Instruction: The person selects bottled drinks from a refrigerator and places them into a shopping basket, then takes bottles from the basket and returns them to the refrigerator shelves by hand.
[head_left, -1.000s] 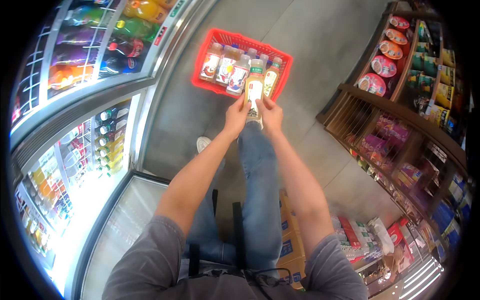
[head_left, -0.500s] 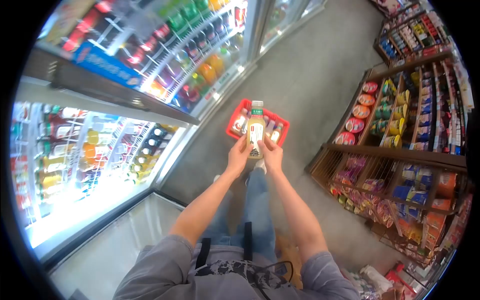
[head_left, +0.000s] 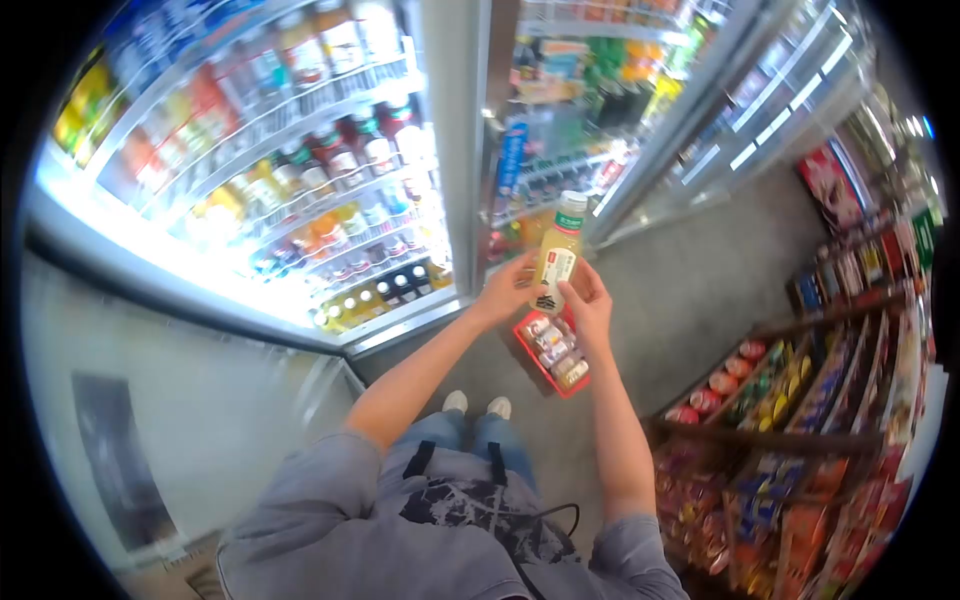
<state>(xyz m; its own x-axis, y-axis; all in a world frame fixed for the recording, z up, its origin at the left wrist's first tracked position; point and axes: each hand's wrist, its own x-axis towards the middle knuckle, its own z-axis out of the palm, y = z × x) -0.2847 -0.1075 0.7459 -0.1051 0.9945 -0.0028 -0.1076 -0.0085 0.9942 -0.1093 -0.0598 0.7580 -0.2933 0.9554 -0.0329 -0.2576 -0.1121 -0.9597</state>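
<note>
A bottle [head_left: 558,258] of pale yellow drink, with a white cap, a green band at the neck and a white label, is held up in front of me, tilted a little to the right. My left hand [head_left: 508,290] grips its lower left side. On the lower right, the fingers of my right hand [head_left: 590,306] are closed against it. Below the hands, a red shopping basket [head_left: 573,391] stands on the floor with several bottles [head_left: 552,348] in it. Part of the basket is hidden behind my right hand.
At left, a lit drinks fridge [head_left: 300,200] has its glass door [head_left: 200,400] swung open. More fridge doors [head_left: 660,140] run along to the right. Snack shelves [head_left: 760,430] line the right side of the grey floor [head_left: 690,270]. My shoes [head_left: 456,402] show below.
My view has lifted and turned toward the fridges. The bottle, still in both hands, now appears further right and tilted. The basket shows lower, below the hands.
</note>
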